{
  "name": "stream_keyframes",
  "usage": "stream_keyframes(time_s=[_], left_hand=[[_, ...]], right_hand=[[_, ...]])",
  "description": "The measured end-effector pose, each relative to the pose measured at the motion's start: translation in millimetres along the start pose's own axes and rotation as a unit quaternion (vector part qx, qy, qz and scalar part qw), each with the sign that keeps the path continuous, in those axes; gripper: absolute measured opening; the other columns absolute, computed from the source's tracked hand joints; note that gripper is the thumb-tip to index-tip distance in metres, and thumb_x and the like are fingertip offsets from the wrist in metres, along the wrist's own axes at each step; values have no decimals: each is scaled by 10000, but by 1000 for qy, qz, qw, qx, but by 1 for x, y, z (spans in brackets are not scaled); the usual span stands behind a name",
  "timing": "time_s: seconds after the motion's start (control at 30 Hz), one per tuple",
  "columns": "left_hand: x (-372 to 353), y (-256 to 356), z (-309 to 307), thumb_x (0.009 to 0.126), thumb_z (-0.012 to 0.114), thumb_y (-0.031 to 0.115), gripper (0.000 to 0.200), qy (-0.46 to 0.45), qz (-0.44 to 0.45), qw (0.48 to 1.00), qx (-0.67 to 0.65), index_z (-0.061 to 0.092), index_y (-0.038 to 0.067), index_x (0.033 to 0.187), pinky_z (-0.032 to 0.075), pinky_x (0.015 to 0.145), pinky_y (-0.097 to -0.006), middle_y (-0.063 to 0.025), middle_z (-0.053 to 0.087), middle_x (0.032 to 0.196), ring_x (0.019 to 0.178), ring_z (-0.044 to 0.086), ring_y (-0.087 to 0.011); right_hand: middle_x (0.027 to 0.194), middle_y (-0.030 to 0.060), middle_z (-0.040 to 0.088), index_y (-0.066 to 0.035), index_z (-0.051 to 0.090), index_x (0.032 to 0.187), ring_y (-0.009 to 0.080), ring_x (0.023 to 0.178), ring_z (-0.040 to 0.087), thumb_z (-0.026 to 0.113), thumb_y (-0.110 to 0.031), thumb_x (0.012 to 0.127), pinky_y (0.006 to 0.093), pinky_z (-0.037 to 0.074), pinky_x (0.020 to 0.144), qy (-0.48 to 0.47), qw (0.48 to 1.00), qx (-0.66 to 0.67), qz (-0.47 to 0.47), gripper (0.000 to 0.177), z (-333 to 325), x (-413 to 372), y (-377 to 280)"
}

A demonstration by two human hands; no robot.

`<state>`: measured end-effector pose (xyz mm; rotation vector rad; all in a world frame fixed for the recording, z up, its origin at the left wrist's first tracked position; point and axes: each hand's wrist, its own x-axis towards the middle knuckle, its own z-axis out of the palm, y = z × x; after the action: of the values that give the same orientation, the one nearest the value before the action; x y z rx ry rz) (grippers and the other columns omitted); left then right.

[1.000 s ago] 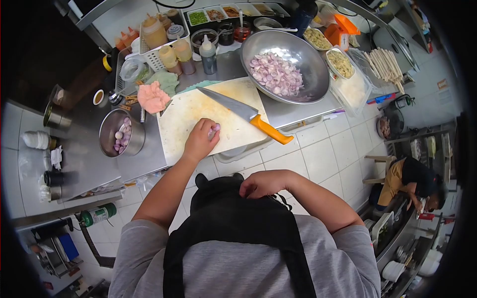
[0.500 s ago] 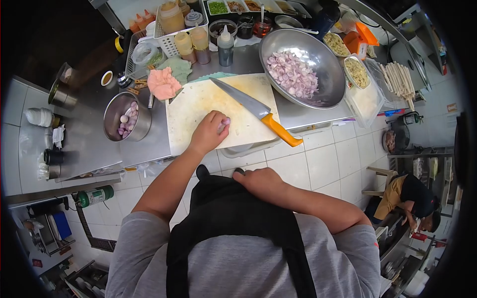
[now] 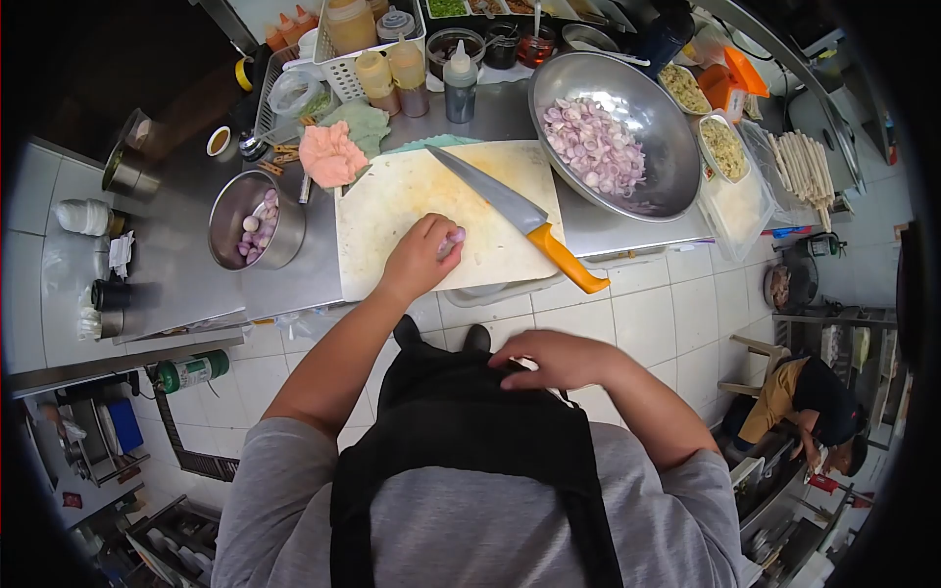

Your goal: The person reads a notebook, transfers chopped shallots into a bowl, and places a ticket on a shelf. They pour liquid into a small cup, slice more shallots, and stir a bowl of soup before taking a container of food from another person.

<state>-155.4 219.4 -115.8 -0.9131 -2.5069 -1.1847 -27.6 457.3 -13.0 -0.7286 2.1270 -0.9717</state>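
Observation:
My left hand (image 3: pixel 423 257) rests on the white cutting board (image 3: pixel 382 211), its fingers closed around a shallot (image 3: pixel 452 241) that is partly hidden by them. A chef's knife (image 3: pixel 520 211) with an orange handle lies across the board, right of that hand, its handle sticking out past the front edge. Down at the front of the black apron (image 3: pixel 441 412), my right hand (image 3: pixel 554 360) touches the cloth, thumb and fingers apart and nothing visible in them.
Left of the board stands a steel pot (image 3: pixel 284 230) with whole shallots. A large steel bowl (image 3: pixel 671 127) of sliced shallots sits at right. Cloths (image 3: pixel 331 155) and squeeze bottles (image 3: pixel 460 83) are behind the board. A person (image 3: pixel 809 407) works at far right.
My right hand has shifted slightly right along the apron, and its fingers have spread. The left hand stays on the board with the shallot. The whole view has shifted a little.

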Motion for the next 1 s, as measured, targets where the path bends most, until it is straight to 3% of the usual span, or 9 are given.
stream_keyframes(time_s=[0.03, 0.1, 0.2, 0.37, 0.47, 0.57, 0.7, 0.73, 1.0], left_hand=[[0, 0, -1, 807, 743, 35, 254, 2, 2, 1000, -5, 580, 60, 1001, 541, 734, -359, -92, 610, 981, 852, 648, -280], [2, 3, -2, 810, 743, 30, 255, 0, 3, 1000, -9, 584, 58, 1007, 543, 737, -357, -93, 614, 989, 859, 651, -276], [0, 4, -1, 817, 737, 21, 261, -8, -4, 1000, -16, 601, 59, 1037, 549, 742, -354, -100, 625, 1015, 873, 658, -272], [2, 1, 1, 843, 711, 44, 229, -5, 8, 1000, 3, 642, 75, 1059, 559, 748, -367, -98, 627, 1069, 903, 661, -301], [6, 9, -2, 872, 684, 40, 191, -33, -43, 997, -53, 648, 72, 1057, 555, 771, -381, -106, 627, 1080, 921, 656, -310], [7, 4, 4, 887, 662, -20, 202, -49, -26, 998, -34, 649, 40, 1080, 564, 741, -344, -122, 621, 1094, 878, 668, -260], [6, 3, 7, 907, 646, -9, 178, -58, -28, 997, -33, 643, 32, 1080, 560, 752, -353, -130, 620, 1097, 889, 661, -284], [7, 3, 7, 908, 649, -1, 173, -50, -8, 999, -16, 641, 30, 1078, 557, 760, -358, -134, 619, 1094, 896, 655, -300], [6, 1, 7, 909, 657, 17, 166, -59, 3, 998, 3, 638, 35, 1073, 548, 769, -368, -142, 626, 1079, 914, 646, -330]], right_hand=[[1192, 217, 614, -59, 580, 1273, 345, 1171, 583, 780, -230, 821, 467, 477, 980, 95, 994, 49, -36, 523, -7, -3, 4], [1240, 207, 578, -90, 529, 1344, 358, 1195, 555, 767, -219, 839, 464, 473, 987, 387, 896, -208, 69, 574, -11, 13, 36], [1224, 203, 576, -94, 442, 1420, 378, 1142, 586, 756, -201, 844, 470, 512, 936, 370, 833, -338, 236, 666, -25, 26, 59], [1103, 267, 605, -24, 368, 1420, 423, 856, 680, 634, -35, 845, 496, 574, 729, 185, 908, -197, 321, 634, -40, 22, 31], [975, 276, 630, 16, 398, 1326, 452, 787, 672, 588, -22, 839, 505, 568, 691, 288, 925, -123, 216, 524, -12, 16, 41], [864, 251, 638, 33, 431, 1226, 466, 757, 663, 583, -57, 854, 509, 558, 654, 280, 930, -87, 222, 412, 4, 14, 29], [764, 202, 633, -59, 403, 1419, 403, 640, 662, 607, -176, 951, 488, 541, 560, 266, 937, -92, 207, 524, 26, 7, 18], [734, 184, 623, -186, 308, 1550, 367, 609, 657, 609, -229, 974, 475, 538, 535, 259, 934, -132, 206, 651, 26, 1, 11], [707, 174, 609, -284, 258, 1586, 351, 584, 646, 605, -184, 968, 464, 545, 549, 173, 951, -107, 233, 715, 24, -36, -8]])
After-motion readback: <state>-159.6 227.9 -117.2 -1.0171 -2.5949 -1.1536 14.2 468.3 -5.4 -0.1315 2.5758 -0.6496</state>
